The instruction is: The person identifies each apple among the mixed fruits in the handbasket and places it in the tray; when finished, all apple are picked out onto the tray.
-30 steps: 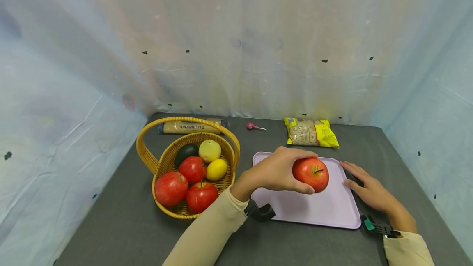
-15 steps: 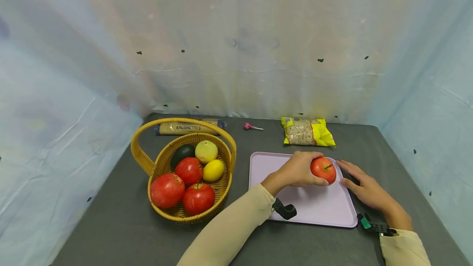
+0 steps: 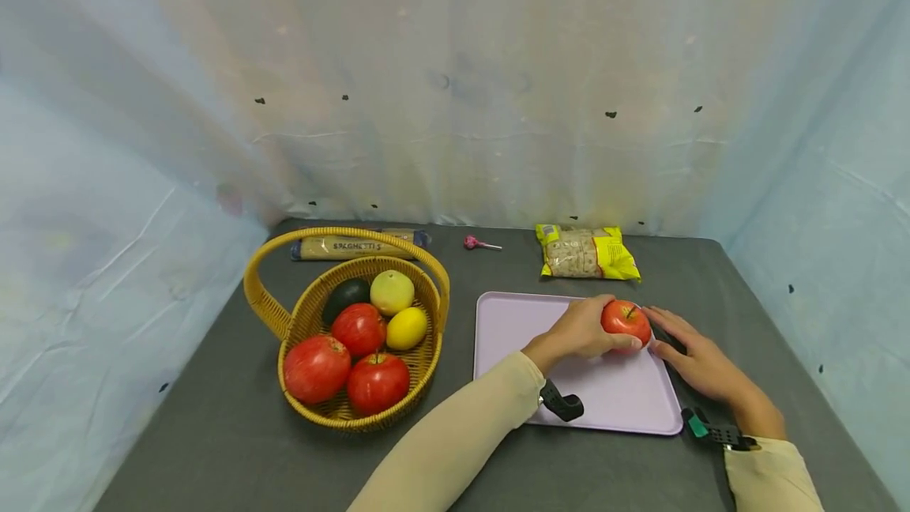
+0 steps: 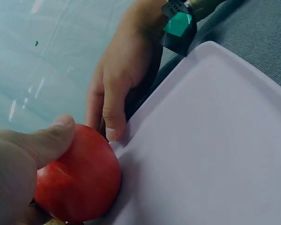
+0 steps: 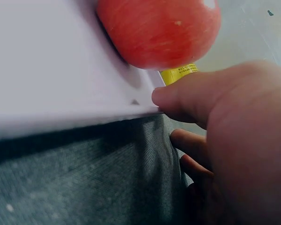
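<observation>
In the head view my left hand (image 3: 583, 329) grips a red apple (image 3: 627, 321) low at the far right corner of a lilac tray (image 3: 611, 409). Its thumb lies across the apple (image 4: 79, 176) in the left wrist view; the other fingers are mostly hidden. Whether the apple touches the tray floor I cannot tell. My right hand (image 3: 700, 362) lies along the tray's right side with fingers extended. In the right wrist view its thumb tip touches the tray rim (image 5: 140, 111), just below the apple (image 5: 159, 33).
Left of the tray stands a yellow wicker basket (image 3: 419, 382) with a tall handle, holding several fruits. Behind lie a spaghetti pack (image 3: 348, 246), a pink lollipop (image 3: 472, 242) and a yellow-and-clear bag (image 3: 579, 253). Pale curtains (image 3: 455, 101) enclose the grey table (image 3: 284, 464).
My left hand has carried the apple rightward and down, from above the tray's middle to its far right corner. My right hand has stayed at the tray's edge. The view has shifted slightly.
</observation>
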Motion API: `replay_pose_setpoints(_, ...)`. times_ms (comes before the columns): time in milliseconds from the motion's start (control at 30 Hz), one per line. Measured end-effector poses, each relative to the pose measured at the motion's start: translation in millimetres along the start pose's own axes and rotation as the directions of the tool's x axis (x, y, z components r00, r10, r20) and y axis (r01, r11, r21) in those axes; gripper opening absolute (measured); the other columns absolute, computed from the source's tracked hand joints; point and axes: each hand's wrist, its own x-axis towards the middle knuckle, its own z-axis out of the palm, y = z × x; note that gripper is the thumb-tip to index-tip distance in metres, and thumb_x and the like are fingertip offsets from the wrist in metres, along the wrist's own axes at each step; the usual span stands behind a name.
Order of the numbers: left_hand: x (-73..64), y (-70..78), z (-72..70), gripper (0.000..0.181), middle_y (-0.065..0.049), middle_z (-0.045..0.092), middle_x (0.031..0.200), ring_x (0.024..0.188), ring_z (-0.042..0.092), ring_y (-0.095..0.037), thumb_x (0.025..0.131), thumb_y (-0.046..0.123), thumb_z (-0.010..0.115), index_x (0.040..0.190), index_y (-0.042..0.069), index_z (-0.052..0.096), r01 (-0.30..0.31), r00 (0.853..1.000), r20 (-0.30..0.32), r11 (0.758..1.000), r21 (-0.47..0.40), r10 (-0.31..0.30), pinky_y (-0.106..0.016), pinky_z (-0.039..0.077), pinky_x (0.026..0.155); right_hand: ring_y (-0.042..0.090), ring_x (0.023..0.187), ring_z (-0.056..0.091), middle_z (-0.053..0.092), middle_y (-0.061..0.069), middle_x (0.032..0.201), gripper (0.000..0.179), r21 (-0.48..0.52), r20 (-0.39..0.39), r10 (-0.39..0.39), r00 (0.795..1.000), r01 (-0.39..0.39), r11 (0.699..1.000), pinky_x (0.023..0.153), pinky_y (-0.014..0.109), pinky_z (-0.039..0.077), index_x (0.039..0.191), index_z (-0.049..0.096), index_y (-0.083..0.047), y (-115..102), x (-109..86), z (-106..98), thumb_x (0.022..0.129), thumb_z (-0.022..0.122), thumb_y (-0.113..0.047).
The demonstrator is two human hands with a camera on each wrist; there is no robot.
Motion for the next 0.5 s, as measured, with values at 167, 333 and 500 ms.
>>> replay_pose_setpoints(167,-7.0,-0.5,-1.4,0.084,0.005,0.07,0.14,0.12,0.066,-0.007,0.089,0.055,0.089,0.155,0.015,0.057,-0.002,1.0,-0.015,0.999,-0.036,0.002,-0.02,0.054,0.101,0.067,0.151,0.033,0.036,0.035,0.169,0.064,-0.004,0.005,-0.01,1.0,0.01,1.0,0.107,0.092,0.028,0.169,0.04,-0.007,1,2.8,1,0.112,0.062,-0.025)
replay_pose_setpoints(333,-29.3,6.9,-12.1,0.093,0.003,0.06,0.158,0.138,0.06,-0.012,0.089,0.054,0.089,0.164,0.017,0.048,-0.016,0.999,-0.044,0.997,-0.076,0.012,-0.027,0.053,0.111,0.067,0.15,0.033,0.036,0.035,0.169,0.064,-0.012,0.007,0.0,1.0,0.0,1.0,0.106,0.093,0.029,0.169,0.04,-0.006,3,1.7,2,0.112,0.062,-0.025)
replay_pose_setpoints(500,-60.9,16.8,-34.0,0.093,0.002,0.06,0.16,0.14,0.062,-0.013,0.09,0.051,0.09,0.164,0.015,0.048,-0.153,0.986,-0.076,0.983,-0.099,0.146,-0.026,0.052,0.114,0.067,0.149,0.035,0.038,0.035,0.168,0.064,-0.014,-0.007,-0.004,1.0,0.004,1.0,0.104,0.093,0.03,0.168,0.041,-0.008,3,0.1,1,0.111,0.063,-0.024)
